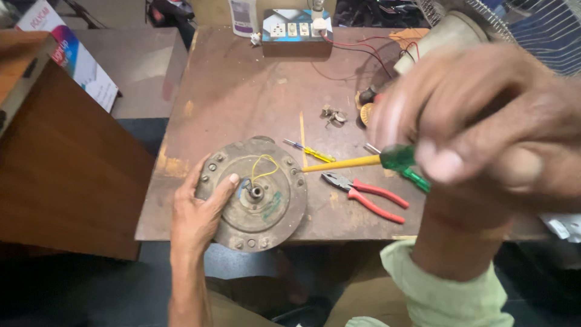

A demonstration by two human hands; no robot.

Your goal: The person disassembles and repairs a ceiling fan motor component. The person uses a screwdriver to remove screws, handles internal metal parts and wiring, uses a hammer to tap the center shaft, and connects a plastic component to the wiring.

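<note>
The left hand (pixel 203 209) lay flat on the round motor (pixel 253 194) at the surface's (pixel 242 91) near edge, fingers spread over its 9 o'clock rim, thumb near the hub, gripping nothing. The right hand (pixel 484 127), raised and blurred at 3 o'clock, was clamped on a screwdriver (pixel 363 161) pointing toward the motor. Pliers (pixel 366 195) lay just below it. The motor overhung the edge; a hard push could likely tip it off, or the tip might nick the yellow wire (pixel 266 166).

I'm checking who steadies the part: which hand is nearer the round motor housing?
Left. The left hand rests on the motor housing, thumb across its face. The right hand is raised off to the right, holding a screwdriver, apart from the housing.
</note>
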